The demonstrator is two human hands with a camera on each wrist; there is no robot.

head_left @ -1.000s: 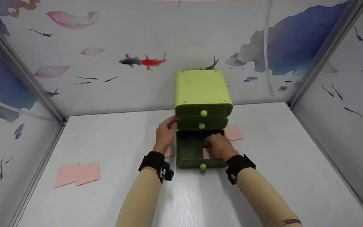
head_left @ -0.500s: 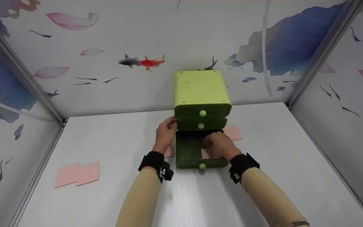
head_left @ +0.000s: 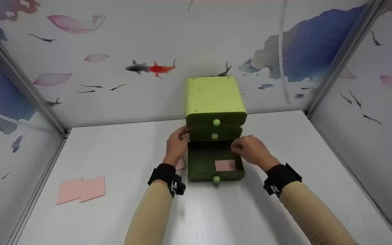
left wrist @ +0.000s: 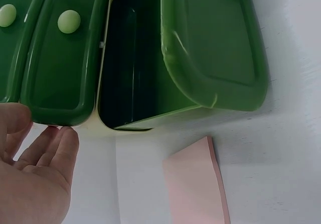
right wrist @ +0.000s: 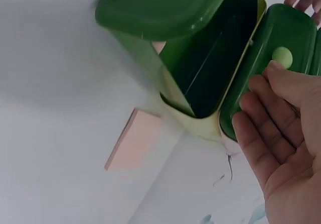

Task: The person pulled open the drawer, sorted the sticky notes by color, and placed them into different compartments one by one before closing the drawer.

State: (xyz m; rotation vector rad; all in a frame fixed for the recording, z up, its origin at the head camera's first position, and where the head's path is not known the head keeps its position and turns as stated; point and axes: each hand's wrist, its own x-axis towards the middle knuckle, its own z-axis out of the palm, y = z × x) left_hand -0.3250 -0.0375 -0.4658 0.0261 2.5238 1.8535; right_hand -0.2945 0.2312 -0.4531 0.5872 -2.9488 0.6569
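A mini drawer cabinet (head_left: 214,95), lime green with dark green fronts and round knobs, stands at the back of the table. Its bottom drawer (head_left: 201,175) is pulled out. A pink square that looks like a sticky-note pad (head_left: 225,165) lies flat in that drawer's front right part. My left hand (head_left: 177,144) touches the cabinet's left side by the middle drawer (left wrist: 60,83), thumb at the front corner and fingers fairly straight. Over the open drawer's right edge is my right hand (head_left: 252,149), fingers loosely bent and holding nothing.
Two overlapping pink squares (head_left: 92,188) lie on the table at the left. Another pink square (left wrist: 195,184) lies beside the cabinet's left side, and one more (right wrist: 138,138) lies to its right. Printed white walls (head_left: 114,41) enclose the table at the back and sides.
My right hand has lifted out of the bottom drawer and moved right, leaving the pink square there in full view. The left hand stays at the cabinet's side.
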